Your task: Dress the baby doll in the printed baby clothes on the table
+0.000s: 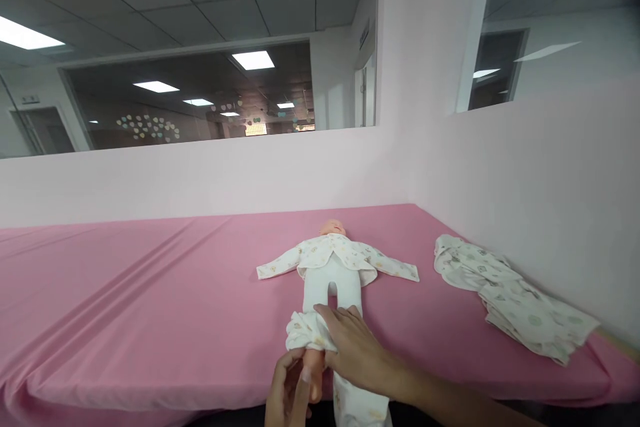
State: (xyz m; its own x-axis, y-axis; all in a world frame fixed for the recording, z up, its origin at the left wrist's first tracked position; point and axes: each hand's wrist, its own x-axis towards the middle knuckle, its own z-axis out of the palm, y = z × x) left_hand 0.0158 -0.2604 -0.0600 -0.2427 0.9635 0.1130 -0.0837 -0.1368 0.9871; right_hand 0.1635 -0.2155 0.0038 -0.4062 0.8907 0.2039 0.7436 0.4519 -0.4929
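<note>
A doll (333,280) lies on its back on a pink-covered tabletop (190,307), head towards the wall (240,177), feet towards the viewer at the near edge. Its arms stretch out sideways in a white printed jacket (320,252), which parts at the bottom over a plain white body. White printed trousers (307,330) are bunched around the shin of the leg on the viewer's left; the other trouser leg reaches down over the near edge. The right hand (357,350) lies across the doll's legs, its fingers gripping the bunched cloth. Just below, the left hand (290,387) closes around the doll's bare foot, thumb on top. Well apart on the right, crumpled printed clothes (515,300) lie beside the side wall (560,200).
</note>
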